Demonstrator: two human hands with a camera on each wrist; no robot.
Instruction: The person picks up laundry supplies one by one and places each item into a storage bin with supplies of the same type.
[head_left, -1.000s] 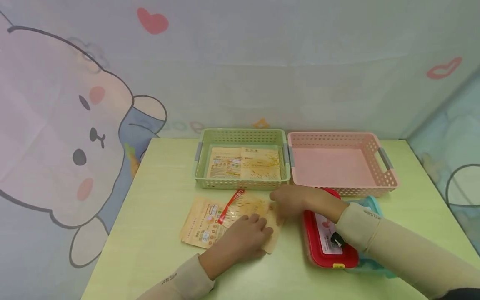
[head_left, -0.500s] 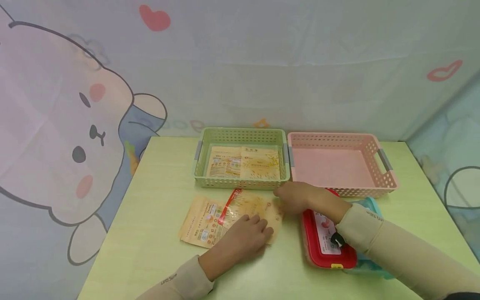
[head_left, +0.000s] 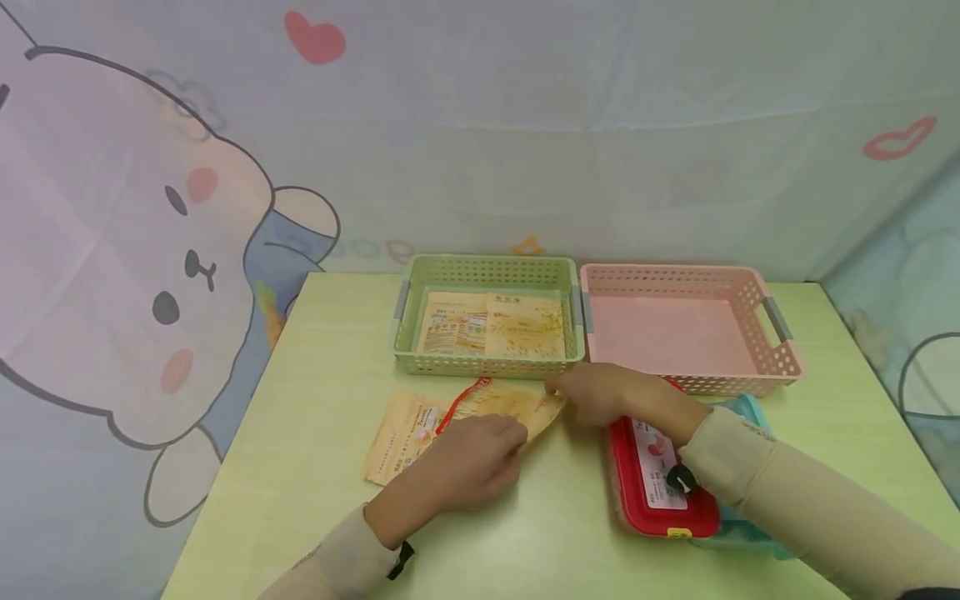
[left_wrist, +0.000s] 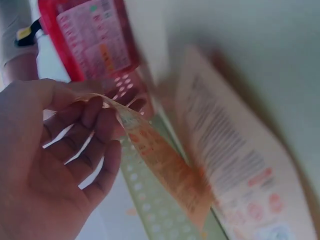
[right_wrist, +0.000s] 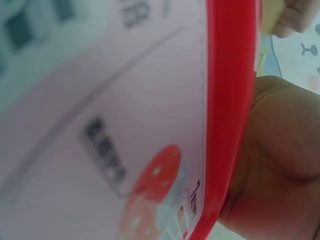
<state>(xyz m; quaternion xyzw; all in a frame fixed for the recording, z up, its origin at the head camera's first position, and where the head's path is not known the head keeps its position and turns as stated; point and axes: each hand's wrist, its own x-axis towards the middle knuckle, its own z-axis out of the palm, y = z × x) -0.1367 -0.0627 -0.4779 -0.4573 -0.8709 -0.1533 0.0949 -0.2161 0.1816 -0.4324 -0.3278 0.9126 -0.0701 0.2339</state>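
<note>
A tan flat pouch with a red strip (head_left: 491, 402) is raised and tilted in front of the green basket. My left hand (head_left: 465, 462) is at its near edge; in the left wrist view that hand (left_wrist: 70, 140) pinches the edge of the tan pouch (left_wrist: 160, 162) between thumb and fingers. At the far right corner of the pouch, my right hand (head_left: 592, 393) pinches it with bent fingers. A second tan pouch (head_left: 401, 433) lies on the table to the left, partly overlapped by the raised one. The red lid (right_wrist: 232, 90) hides much of the right hand (right_wrist: 280, 155) in the right wrist view.
Behind the hands stand a green basket (head_left: 487, 367) with tan pouches in it and a pink basket (head_left: 667, 333). Under my right forearm are a red-lidded container (head_left: 697, 512) and a teal container (head_left: 750, 537). A printed cloth (head_left: 525, 150) hangs behind the table (head_left: 315, 400).
The pouch with the red strip has tilted up from the table and bent. My left hand has drawn slightly left and turned; the right hand stays at the pouch's far corner.
</note>
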